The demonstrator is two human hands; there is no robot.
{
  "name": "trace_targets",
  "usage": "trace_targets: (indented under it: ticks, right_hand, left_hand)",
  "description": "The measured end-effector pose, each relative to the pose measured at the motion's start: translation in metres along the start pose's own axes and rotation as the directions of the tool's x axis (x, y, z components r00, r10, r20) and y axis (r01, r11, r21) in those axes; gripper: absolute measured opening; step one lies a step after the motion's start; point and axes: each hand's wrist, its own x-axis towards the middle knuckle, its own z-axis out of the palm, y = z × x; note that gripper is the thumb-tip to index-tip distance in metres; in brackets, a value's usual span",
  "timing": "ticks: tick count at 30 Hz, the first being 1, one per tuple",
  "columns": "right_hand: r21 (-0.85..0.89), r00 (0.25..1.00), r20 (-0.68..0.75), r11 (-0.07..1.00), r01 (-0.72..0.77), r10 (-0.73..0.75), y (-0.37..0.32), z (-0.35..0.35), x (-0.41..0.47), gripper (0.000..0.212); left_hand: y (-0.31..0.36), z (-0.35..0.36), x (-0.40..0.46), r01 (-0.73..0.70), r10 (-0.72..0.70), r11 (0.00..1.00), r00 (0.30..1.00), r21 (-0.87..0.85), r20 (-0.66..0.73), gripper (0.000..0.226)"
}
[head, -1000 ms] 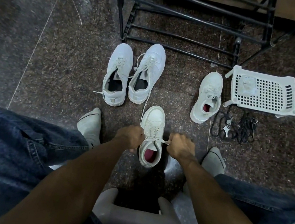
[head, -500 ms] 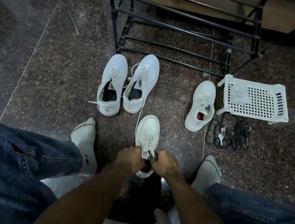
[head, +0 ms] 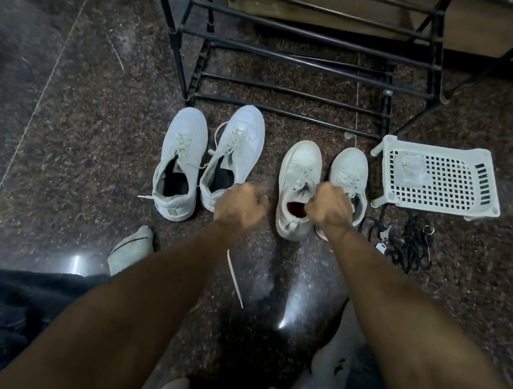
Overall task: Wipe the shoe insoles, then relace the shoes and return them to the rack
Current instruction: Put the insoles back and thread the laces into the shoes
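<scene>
White low-top lace-up shoe with red lining (head: 297, 187): centre right of the frame, toe towards the rack, standing just beside its mate.
Right hand (head: 331, 206): fingers curled at the collar edge of that shoe, knuckles up, wrist bent down; it appears to grip the collar or laces, but the contact is hidden under the hand.
Mate, white lace-up shoe (head: 349, 177): right of the first; heel and opening covered by the right hand.
Left hand (head: 240, 203): motion-blurred, fingers curled into a loose fist over the floor just left of the red-lined shoe; whether it holds anything cannot be told.
Second pair, pale grey-white lace-up shoes with dark insoles (head: 180, 164) (head: 237, 155): centre left, side by side, laces loose.
Loose white lace end (head: 235, 278): flat on the floor between the forearms.
Black metal tube shoe rack (head: 301, 55): top centre, upper part cut off.
White perforated plastic tray (head: 438, 180): right.
Tangle of black cord with keys (head: 406, 245): below the tray, detail unclear.
Dark speckled polished stone floor (head: 80, 103).
</scene>
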Motion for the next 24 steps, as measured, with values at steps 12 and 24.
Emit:
trace_targets:
  ticks: [12,24]
  right_hand:
    - [-0.083,0.978,-0.192,0.995,0.06,-0.075,0.005,0.026,0.006,0.053]
    - [0.213,0.962,0.22,0.97,0.117,-0.164,-0.027,0.099,-0.078,0.02]
  left_hand:
    - [-0.077,-0.016,0.014,-0.167,0.072,0.853,0.976,0.495,0.204,0.058]
    - [-0.089,0.04,-0.085,0.01,-0.034,0.995,0.965,0.096,0.258,0.028]
